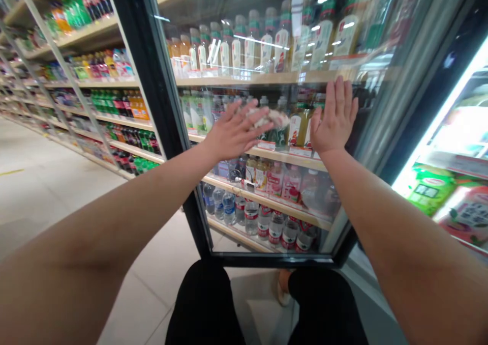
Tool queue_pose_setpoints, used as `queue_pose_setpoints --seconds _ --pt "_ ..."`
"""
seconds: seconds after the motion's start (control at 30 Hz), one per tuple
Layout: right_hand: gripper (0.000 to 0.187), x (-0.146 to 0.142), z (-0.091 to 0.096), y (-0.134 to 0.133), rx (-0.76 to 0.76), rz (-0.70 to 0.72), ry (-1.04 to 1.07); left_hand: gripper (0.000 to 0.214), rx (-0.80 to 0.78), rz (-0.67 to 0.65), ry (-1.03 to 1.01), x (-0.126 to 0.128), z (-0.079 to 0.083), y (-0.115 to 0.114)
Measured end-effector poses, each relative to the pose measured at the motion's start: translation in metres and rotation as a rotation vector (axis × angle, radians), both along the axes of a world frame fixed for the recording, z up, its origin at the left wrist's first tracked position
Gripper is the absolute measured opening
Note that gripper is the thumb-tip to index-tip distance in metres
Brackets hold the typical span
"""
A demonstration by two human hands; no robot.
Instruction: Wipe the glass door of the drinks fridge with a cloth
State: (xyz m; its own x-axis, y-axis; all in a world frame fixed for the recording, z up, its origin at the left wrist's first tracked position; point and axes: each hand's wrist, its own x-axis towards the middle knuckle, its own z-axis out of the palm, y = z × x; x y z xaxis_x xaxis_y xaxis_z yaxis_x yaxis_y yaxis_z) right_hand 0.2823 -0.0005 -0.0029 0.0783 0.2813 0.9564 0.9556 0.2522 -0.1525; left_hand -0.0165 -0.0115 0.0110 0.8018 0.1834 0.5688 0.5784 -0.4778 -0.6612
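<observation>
The left hand (pixel 238 131) reaches toward the glass door (pixel 152 75), its fingers well apart and nearly straight, back toward the camera. A pale cloth-like thing (pixel 279 118), smeared by blur, shows just beyond its fingertips, on the side toward the right hand (pixel 335 116); whether the left palm or fingers have hold of it cannot be told. That pale thing lies between the two hands, nearer the left. The right hand is flat and upright, fingers pointing up and close together, thumb a little out, with nothing seen in its grasp; it appears to rest against the pane. In the pane, rows of bottles show above and below the hands, with clear bottles (pixel 251 218) lowest. To the right, a green package (pixel 430 187) lies in a brightly lit cabinet (pixel 423 154).
</observation>
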Motion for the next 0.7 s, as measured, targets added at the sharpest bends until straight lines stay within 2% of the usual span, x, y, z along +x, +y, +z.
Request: queue_pose_setpoints --seconds 0.1,0.17,0.23,0.33,0.4,0.47,0.57,0.63,0.7 --pt "0.067 0.000 0.000 -0.001 -0.014 0.018 -0.013 0.059 0.045 0.099 -0.309 -0.005 0.036 0.000" --pt "0.068 0.001 0.000 -0.003 -0.014 0.016 -0.032 0.061 0.033 0.138 -0.419 -0.002 0.042 0.000" --pt "0.067 0.001 -0.001 -0.006 0.005 0.011 -0.042 0.062 -0.014 0.138 -0.409 0.005 0.027 -0.001" --pt "0.064 0.001 -0.003 -0.008 0.044 0.025 -0.044 0.060 -0.160 0.083 -0.188 0.013 -0.012 -0.001" --pt "0.063 0.001 -0.004 -0.010 0.055 0.029 -0.048 0.056 -0.220 0.045 -0.091 0.009 -0.025 0.003" --pt "0.062 0.001 -0.004 -0.012 0.062 0.002 -0.056 0.057 -0.180 0.031 -0.163 0.001 -0.022 0.014" --pt "0.061 0.000 -0.004 -0.014 0.082 -0.057 -0.097 0.063 -0.015 -0.005 -0.417 -0.005 -0.009 0.031" --pt "0.060 -0.001 -0.004 -0.014 0.102 -0.084 -0.120 0.065 0.060 -0.038 -0.508 0.001 -0.013 0.033" --pt "0.060 -0.002 -0.004 -0.012 0.122 -0.103 -0.129 0.064 0.049 -0.063 -0.478 0.015 -0.027 0.027"
